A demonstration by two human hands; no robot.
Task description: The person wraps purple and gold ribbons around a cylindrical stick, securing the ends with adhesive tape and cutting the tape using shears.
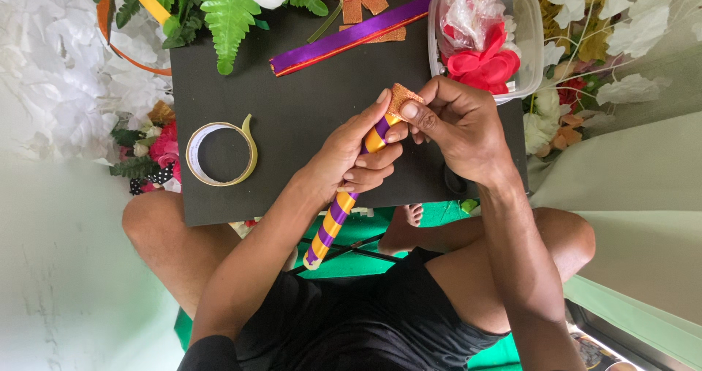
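Left hand (351,159): wrapped around the upper part of the stick (338,214), thumb up by its tip.
Right hand (457,126): pinching the orange glitter piece (404,96) onto the stick's top.
Stick: slants over the black board (292,115), above the lap.
Handling: likely light and stiff; ribbon wrap looks slippery, so grip mid-shaft.
Glitter piece: thin, bendable; hold by edges.
Nearby: tape roll (221,154), tub (530,34).

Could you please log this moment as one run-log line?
left hand: grips striped stick | right hand: presses orange glitter piece on stick tip | tape roll: on black board
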